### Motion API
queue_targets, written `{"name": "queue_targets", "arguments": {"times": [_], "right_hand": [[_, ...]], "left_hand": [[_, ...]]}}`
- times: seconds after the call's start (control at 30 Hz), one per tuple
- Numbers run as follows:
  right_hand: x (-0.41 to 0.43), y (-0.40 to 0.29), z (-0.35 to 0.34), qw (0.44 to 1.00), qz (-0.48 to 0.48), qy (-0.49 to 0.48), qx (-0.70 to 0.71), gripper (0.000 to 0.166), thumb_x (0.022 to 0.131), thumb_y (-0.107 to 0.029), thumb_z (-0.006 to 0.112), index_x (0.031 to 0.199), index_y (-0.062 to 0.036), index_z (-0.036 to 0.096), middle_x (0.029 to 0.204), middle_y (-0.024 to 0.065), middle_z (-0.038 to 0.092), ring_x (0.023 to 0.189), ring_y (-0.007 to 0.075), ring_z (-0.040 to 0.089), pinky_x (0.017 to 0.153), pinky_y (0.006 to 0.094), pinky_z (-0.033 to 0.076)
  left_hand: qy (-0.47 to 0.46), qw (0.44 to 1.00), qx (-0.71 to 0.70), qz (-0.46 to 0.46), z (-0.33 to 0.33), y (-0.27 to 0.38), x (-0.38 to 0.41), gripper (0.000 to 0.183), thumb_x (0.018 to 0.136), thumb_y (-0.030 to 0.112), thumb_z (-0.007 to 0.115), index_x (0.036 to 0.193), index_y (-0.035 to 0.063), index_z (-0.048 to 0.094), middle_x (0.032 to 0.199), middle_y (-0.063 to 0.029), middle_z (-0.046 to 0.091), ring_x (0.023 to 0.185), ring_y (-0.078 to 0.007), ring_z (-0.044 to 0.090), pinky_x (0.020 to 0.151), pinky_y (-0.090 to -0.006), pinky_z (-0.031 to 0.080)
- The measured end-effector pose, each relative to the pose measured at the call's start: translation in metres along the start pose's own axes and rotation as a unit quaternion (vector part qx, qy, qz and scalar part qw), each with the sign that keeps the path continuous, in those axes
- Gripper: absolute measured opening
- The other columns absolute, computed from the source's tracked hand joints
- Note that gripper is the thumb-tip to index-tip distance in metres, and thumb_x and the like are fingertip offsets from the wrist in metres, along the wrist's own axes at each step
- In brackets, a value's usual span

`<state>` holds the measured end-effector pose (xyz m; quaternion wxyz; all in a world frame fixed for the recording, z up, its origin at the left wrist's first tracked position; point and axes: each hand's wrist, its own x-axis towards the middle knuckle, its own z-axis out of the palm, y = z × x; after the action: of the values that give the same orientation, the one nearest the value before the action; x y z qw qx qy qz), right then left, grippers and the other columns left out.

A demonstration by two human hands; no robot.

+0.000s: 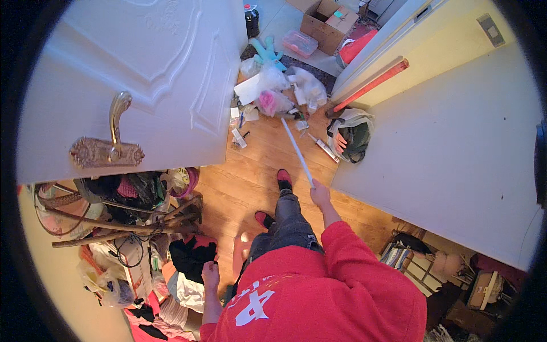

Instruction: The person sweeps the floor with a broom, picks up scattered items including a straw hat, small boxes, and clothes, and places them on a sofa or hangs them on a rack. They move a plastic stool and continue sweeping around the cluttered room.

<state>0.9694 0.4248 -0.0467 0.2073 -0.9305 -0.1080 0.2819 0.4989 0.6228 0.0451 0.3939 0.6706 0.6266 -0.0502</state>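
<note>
My right hand is wrapped around the near end of a thin white pole, possibly a broom handle. Its far end reaches a heap of litter in the doorway, and any head on it cannot be made out. The heap holds clear plastic bags, a pink bundle, a white sheet and a turquoise glove-like thing. My left hand hangs low with curled fingers, right by a black cloth; whether it grips the cloth is unclear.
A white door with a metal handle stands at left. On the wood floor lie small scraps and a sealant tube. A stuffed bag leans near a red pole. Cardboard boxes stand beyond; piled wooden sticks lie left.
</note>
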Motion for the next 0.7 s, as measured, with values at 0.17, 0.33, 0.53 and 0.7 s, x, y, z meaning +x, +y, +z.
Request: {"name": "queue_targets", "arguments": {"times": [0.17, 0.33, 0.53, 0.7], "right_hand": [[0.087, -0.013, -0.035, 0.997, -0.075, 0.027, -0.006, 0.040, 0.076, -0.015, 0.050, 0.115, -0.0119, 0.054, 0.093, 0.0220, 0.060, 0.087, 0.0381, 0.058, 0.076, 0.0467, 0.046], [0.143, -0.050, -0.095, 0.998, -0.020, -0.059, 0.010, 0.041, 0.076, -0.017, 0.052, 0.117, -0.0120, 0.053, 0.084, 0.0190, 0.063, 0.072, 0.0334, 0.061, 0.063, 0.0433, 0.048], [0.082, -0.062, -0.156, 0.949, 0.124, -0.150, 0.247, 0.047, 0.080, -0.012, 0.051, 0.127, -0.0160, 0.047, 0.061, 0.0075, 0.052, 0.044, 0.0154, 0.048, 0.042, 0.0310, 0.043], [0.044, -0.050, -0.185, 0.979, 0.023, -0.161, 0.123, 0.047, 0.080, -0.014, 0.051, 0.127, -0.0169, 0.047, 0.063, 0.0122, 0.055, 0.051, 0.0207, 0.054, 0.051, 0.0351, 0.047]], "left_hand": [[-0.003, 1.000, 0.020, 0.018, 0.016, 0.051, 0.010, 0.023, 0.082, 0.015, 0.055, 0.098, -0.0016, 0.057, 0.083, -0.0139, 0.062, 0.077, -0.0211, 0.061, 0.070, -0.0310, 0.048], [-0.027, 0.999, -0.040, 0.007, 0.033, 0.100, 0.040, 0.026, 0.080, 0.013, 0.056, 0.102, -0.0016, 0.056, 0.094, -0.0129, 0.061, 0.087, -0.0203, 0.058, 0.078, -0.0303, 0.046], [-0.015, 0.998, -0.019, 0.051, 0.050, 0.162, 0.062, 0.029, 0.082, 0.018, 0.056, 0.102, -0.0025, 0.056, 0.090, -0.0161, 0.062, 0.083, -0.0223, 0.061, 0.075, -0.0313, 0.048], [-0.058, 0.997, 0.029, 0.037, 0.057, 0.205, 0.073, 0.031, 0.082, 0.020, 0.056, 0.104, -0.0022, 0.056, 0.090, -0.0164, 0.063, 0.082, -0.0233, 0.061, 0.075, -0.0324, 0.048]]}}
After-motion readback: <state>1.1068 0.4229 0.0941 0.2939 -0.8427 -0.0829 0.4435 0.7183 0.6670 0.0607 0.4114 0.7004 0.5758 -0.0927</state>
